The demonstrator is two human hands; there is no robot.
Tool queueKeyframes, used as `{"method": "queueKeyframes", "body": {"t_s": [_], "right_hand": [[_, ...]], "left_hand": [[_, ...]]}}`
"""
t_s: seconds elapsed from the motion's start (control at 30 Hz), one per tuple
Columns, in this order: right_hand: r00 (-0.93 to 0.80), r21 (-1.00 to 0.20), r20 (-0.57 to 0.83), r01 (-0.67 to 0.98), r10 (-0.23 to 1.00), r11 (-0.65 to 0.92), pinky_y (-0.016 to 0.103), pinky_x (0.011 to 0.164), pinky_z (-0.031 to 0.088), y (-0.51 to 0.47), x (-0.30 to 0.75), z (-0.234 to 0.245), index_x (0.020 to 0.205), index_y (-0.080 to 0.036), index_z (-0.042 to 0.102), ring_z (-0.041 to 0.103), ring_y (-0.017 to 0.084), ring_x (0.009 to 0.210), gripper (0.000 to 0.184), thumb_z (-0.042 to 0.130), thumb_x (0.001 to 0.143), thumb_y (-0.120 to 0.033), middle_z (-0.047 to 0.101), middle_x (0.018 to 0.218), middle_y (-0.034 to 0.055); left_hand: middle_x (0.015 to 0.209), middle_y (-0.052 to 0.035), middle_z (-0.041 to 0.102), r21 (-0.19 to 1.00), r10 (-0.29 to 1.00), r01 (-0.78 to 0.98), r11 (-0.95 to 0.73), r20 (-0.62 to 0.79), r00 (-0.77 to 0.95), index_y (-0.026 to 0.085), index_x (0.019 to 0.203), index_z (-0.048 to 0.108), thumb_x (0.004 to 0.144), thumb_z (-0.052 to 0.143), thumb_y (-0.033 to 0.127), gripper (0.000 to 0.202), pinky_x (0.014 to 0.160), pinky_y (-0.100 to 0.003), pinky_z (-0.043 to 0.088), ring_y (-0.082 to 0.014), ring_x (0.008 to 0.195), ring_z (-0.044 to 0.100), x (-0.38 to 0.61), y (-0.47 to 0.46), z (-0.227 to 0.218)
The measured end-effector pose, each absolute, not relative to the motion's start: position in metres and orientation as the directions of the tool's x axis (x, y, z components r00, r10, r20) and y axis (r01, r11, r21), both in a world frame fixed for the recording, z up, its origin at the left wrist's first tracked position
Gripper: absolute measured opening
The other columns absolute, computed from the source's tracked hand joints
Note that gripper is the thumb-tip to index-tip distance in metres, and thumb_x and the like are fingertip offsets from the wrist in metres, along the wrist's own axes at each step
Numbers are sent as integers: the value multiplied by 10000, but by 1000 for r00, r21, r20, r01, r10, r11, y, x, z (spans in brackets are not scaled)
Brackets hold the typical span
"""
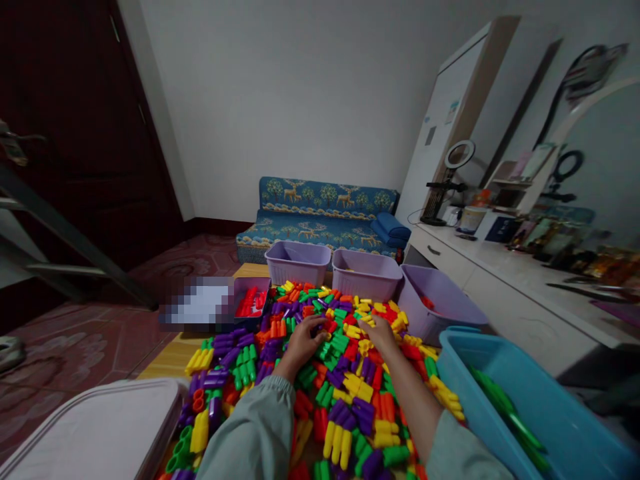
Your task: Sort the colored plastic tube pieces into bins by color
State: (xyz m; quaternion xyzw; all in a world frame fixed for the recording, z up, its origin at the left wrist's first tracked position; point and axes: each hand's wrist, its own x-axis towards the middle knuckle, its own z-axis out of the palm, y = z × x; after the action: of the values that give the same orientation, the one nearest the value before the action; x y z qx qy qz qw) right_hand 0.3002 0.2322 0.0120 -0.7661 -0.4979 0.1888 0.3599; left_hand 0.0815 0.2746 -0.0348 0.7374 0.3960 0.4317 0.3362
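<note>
A heap of plastic toy building pieces (357,387) in yellow, green, purple, red and orange covers the table. They look like joined short tubes. My left hand (305,340) rests over the middle of the heap, thumb and fingers apart in a loose curve, with no piece visible between them. To its right, my right hand (381,335) reaches in among yellow and red pieces, its fingers stretched leftward and touching the pile near a yellow piece (353,331). The undersides of its fingers are partly hidden.
Three lilac bins (299,267) line the far side of the heap. A turquoise bin (530,400) with green pieces stands at right. At left are a dark tray (250,303) with red pieces and a white lid (100,433). Beyond is a blue sofa (315,223).
</note>
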Motion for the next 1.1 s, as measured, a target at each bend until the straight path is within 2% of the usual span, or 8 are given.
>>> {"method": "queueKeyframes", "body": {"t_s": [0.1, 0.23, 0.4, 0.57, 0.7, 0.8, 0.97, 1.1], "right_hand": [[427, -821, 47, 532, 903, -209, 255, 570, 402, 227, 306, 16, 706, -148, 635, 587, 179, 624, 305, 563, 731, -444, 614, 592, 9], [293, -712, -2, 671, 956, -207, 242, 557, 362, 206, 303, 27, 627, -173, 621, 567, 169, 616, 245, 632, 663, -415, 600, 570, -11], [186, -400, -39, 897, 982, -186, 280, 642, 386, 185, 285, 38, 871, -216, 694, 624, 232, 811, 255, 608, 708, -392, 704, 861, 58], [150, -260, 20, 955, 988, -140, 283, 716, 399, 186, 272, 40, 1031, -278, 682, 639, 227, 890, 328, 546, 745, -196, 718, 942, 56], [183, -274, 38, 947, 982, -166, 270, 738, 411, 189, 272, 36, 1000, -256, 702, 647, 211, 893, 359, 501, 740, -112, 725, 911, 68], [172, -276, 75, 950, 982, -145, 274, 779, 425, 189, 274, 33, 985, -222, 713, 638, 216, 930, 314, 524, 748, -140, 712, 953, 95], [157, -309, 94, 943, 983, -121, 292, 808, 441, 189, 277, 27, 968, -204, 726, 638, 230, 945, 330, 535, 713, -118, 709, 966, 101], [286, -583, 180, 801, 941, -132, 297, 756, 473, 188, 277, 16, 876, -206, 734, 654, 213, 812, 298, 520, 684, -125, 722, 844, 57]], "left_hand": [[1128, -77, 670, 839, 873, 279, -467, 387, 298, 216, 1041, 698, 726, 671, 210, 317, 984, -385, 437, -241, 1097, 588, 81, 275, -35], [1090, -69, 689, 867, 901, 261, -425, 377, 216, 197, 1068, 671, 741, 619, 162, 334, 941, -372, 467, -221, 1041, 617, 81, 275, -33], [1050, -75, 696, 912, 946, 261, -316, 324, 14, 172, 1120, 629, 737, 572, 133, 388, 844, -355, 509, -206, 913, 651, 80, 273, -26], [1033, -84, 689, 908, 942, 259, -330, 333, 32, 176, 1114, 639, 765, 610, 296, 370, 858, -374, 496, -232, 955, 631, 80, 268, -21], [1142, -110, 619, 839, 909, 372, -396, 416, 30, 185, 865, 735, 791, 600, 368, 239, 1013, -441, 383, -281, 1164, 513, 81, 267, -20], [1189, -96, 575, 766, 878, 484, -424, 478, 13, 217, 834, 750, 757, 645, 355, 190, 1052, -459, 323, -300, 1230, 434, 81, 265, -19], [862, -61, 654, 671, 881, 613, -418, 464, 93, 218, 789, 739, 749, 644, 322, 147, 842, -354, 427, -227, 904, 567, 80, 260, -14], [781, -48, 679, 632, 907, 664, -400, 378, 186, 217, 783, 734, 770, 617, 353, 179, 727, -284, 403, -197, 803, 585, 81, 255, -12]]}}
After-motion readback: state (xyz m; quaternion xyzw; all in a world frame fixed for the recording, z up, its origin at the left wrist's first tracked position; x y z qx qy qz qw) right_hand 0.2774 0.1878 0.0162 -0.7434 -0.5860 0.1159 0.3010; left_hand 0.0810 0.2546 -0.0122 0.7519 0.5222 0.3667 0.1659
